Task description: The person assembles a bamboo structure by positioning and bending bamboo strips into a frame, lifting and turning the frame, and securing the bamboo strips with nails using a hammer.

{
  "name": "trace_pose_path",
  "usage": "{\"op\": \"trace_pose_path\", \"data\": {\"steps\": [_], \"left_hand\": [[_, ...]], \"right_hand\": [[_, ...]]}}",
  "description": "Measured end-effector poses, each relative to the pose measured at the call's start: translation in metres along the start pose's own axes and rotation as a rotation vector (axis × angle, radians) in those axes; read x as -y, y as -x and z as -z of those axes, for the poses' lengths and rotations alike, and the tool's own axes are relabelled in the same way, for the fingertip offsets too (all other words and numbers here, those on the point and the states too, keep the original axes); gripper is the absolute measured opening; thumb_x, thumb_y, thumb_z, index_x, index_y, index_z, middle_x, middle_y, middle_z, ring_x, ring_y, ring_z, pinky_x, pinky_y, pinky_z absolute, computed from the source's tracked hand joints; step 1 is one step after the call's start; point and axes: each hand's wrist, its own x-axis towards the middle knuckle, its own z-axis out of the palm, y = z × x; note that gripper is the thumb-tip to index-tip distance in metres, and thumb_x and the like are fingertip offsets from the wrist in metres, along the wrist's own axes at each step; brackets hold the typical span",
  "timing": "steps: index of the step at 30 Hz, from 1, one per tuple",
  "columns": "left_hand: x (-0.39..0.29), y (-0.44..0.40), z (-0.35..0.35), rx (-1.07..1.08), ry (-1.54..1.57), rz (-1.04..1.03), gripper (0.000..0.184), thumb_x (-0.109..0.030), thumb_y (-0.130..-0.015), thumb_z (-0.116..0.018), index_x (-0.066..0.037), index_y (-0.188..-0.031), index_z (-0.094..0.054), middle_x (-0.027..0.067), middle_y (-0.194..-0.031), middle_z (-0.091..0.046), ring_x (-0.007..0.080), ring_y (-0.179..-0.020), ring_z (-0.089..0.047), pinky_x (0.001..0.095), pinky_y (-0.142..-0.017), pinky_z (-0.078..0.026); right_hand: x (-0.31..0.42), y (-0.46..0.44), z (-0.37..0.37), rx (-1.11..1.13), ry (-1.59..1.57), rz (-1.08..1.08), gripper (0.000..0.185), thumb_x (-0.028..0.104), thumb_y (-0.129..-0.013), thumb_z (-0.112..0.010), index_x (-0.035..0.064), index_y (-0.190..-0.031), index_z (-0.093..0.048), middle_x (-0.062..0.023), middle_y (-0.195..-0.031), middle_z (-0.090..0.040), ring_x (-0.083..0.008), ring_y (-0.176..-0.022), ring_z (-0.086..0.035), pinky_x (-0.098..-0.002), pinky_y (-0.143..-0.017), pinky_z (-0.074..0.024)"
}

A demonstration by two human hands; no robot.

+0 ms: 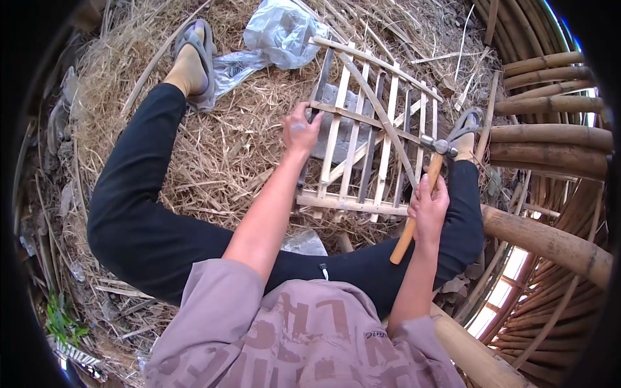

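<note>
A lattice frame of thin bamboo strips [356, 116] lies between my legs, with two diagonal strips crossing it. My left hand [301, 129] is closed on the left end of its middle crosspiece, thumb and fingers on the edge. My right hand [429, 204] is wrapped round the wooden handle of a hammer [404, 241]. The metal hammer head is up near the right side of the frame, by my foot. Beneath the lattice, a grey flat block [328, 139] shows through the gaps.
Clear plastic bags [284, 35] lie beyond the frame near my left sandal [206, 64]. Dry straw [220, 155] covers the ground. Thick bamboo poles [550, 242] and a bamboo wall stand at the right. Green leaves [63, 321] show at the lower left.
</note>
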Motion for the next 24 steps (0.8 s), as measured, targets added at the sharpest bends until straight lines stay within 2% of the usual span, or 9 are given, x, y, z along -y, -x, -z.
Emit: {"op": "trace_pose_path", "data": {"steps": [2, 6, 10, 12, 13, 16, 19, 22, 24], "left_hand": [[-0.003, 0.005, -0.010, -0.027, 0.055, 0.018, 0.040, -0.033, -0.082, -0.082, -0.006, -0.110, -0.070, 0.0115, -0.064, -0.065, 0.0269, -0.057, -0.065, 0.0420, -0.057, -0.048], [-0.015, 0.013, -0.020, -0.057, -0.144, 0.012, 0.043, -0.036, -0.083, -0.079, -0.008, -0.114, -0.067, 0.0114, -0.070, -0.068, 0.0310, -0.065, -0.068, 0.0456, -0.062, -0.051], [-0.014, 0.013, -0.028, -0.126, -0.297, -0.127, 0.041, -0.037, -0.086, -0.074, -0.009, -0.115, -0.067, 0.0134, -0.075, -0.066, 0.0341, -0.071, -0.066, 0.0474, -0.067, -0.051], [-0.016, 0.016, -0.025, -0.096, -0.383, -0.168, 0.044, -0.036, -0.086, -0.073, -0.007, -0.118, -0.064, 0.0174, -0.089, -0.069, 0.0332, -0.086, -0.063, 0.0488, -0.077, -0.050], [-0.019, 0.016, -0.023, -0.079, -0.423, -0.188, 0.045, -0.035, -0.086, -0.073, -0.007, -0.120, -0.063, 0.0193, -0.096, -0.070, 0.0327, -0.093, -0.062, 0.0496, -0.081, -0.049], [-0.019, 0.015, -0.020, -0.060, -0.463, -0.185, 0.049, -0.037, -0.086, -0.072, -0.005, -0.122, -0.062, 0.0208, -0.123, -0.060, 0.0291, -0.102, -0.053, 0.0505, -0.089, -0.043], [-0.022, 0.010, -0.019, 0.052, -0.428, 0.011, 0.060, -0.043, -0.089, -0.069, -0.002, -0.132, -0.056, 0.0220, -0.138, -0.048, 0.0349, -0.114, -0.051, 0.0554, -0.097, -0.040], [-0.009, 0.011, -0.034, -0.169, -0.426, -0.155, 0.075, -0.054, -0.093, -0.061, 0.001, -0.142, -0.045, 0.0232, -0.134, -0.052, 0.0387, -0.122, -0.050, 0.0610, -0.104, -0.035], [-0.006, 0.009, -0.034, 0.051, -0.523, -0.037, 0.084, -0.060, -0.093, -0.057, 0.002, -0.146, -0.039, 0.0240, -0.133, -0.053, 0.0399, -0.128, -0.046, 0.0650, -0.107, -0.030]], "right_hand": [[-0.004, 0.000, -0.006, 0.041, -0.047, 0.014, 0.033, 0.020, -0.106, -0.056, 0.0044, -0.134, -0.050, 0.0067, -0.071, -0.044, 0.0014, -0.049, -0.035, -0.0177, -0.039, -0.0277], [-0.012, -0.007, -0.015, 0.080, -0.067, 0.017, 0.032, 0.018, -0.104, -0.059, 0.0032, -0.131, -0.052, 0.0082, -0.069, -0.044, 0.0011, -0.049, -0.037, -0.0186, -0.041, -0.0293], [-0.026, -0.025, -0.024, 0.104, 0.025, 0.035, 0.026, 0.017, -0.103, -0.061, 0.0022, -0.124, -0.056, 0.0079, -0.069, -0.047, 0.0006, -0.051, -0.041, -0.0195, -0.043, -0.0311], [-0.031, -0.028, -0.037, 0.102, 0.000, 0.016, 0.025, 0.016, -0.103, -0.061, 0.0019, -0.123, -0.057, 0.0077, -0.070, -0.048, 0.0005, -0.052, -0.042, -0.0194, -0.043, -0.0315], [-0.032, -0.031, -0.041, 0.116, 0.027, 0.017, 0.023, 0.015, -0.102, -0.062, 0.0009, -0.120, -0.058, 0.0063, -0.072, -0.051, -0.0009, -0.055, -0.044, -0.0211, -0.046, -0.0349], [-0.044, -0.037, -0.055, 0.126, 0.095, 0.037, 0.023, 0.015, -0.101, -0.063, -0.0005, -0.118, -0.060, 0.0041, -0.073, -0.053, -0.0020, -0.061, -0.046, -0.0226, -0.052, -0.0379], [-0.045, -0.038, -0.065, 0.155, 0.170, 0.053, 0.024, 0.014, -0.099, -0.064, -0.0025, -0.117, -0.060, -0.0007, -0.077, -0.059, -0.0068, -0.068, -0.051, -0.0268, -0.059, -0.0439], [-0.060, -0.044, -0.078, 0.138, 0.262, 0.084, 0.022, 0.014, -0.100, -0.059, -0.0023, -0.115, -0.060, -0.0069, -0.076, -0.063, -0.0140, -0.066, -0.057, -0.0326, -0.062, -0.0482], [-0.065, -0.049, -0.085, 0.126, 0.275, 0.037, 0.022, 0.015, -0.101, -0.057, -0.0022, -0.115, -0.059, -0.0086, -0.074, -0.063, -0.0168, -0.064, -0.060, -0.0340, -0.061, -0.0488]]}}
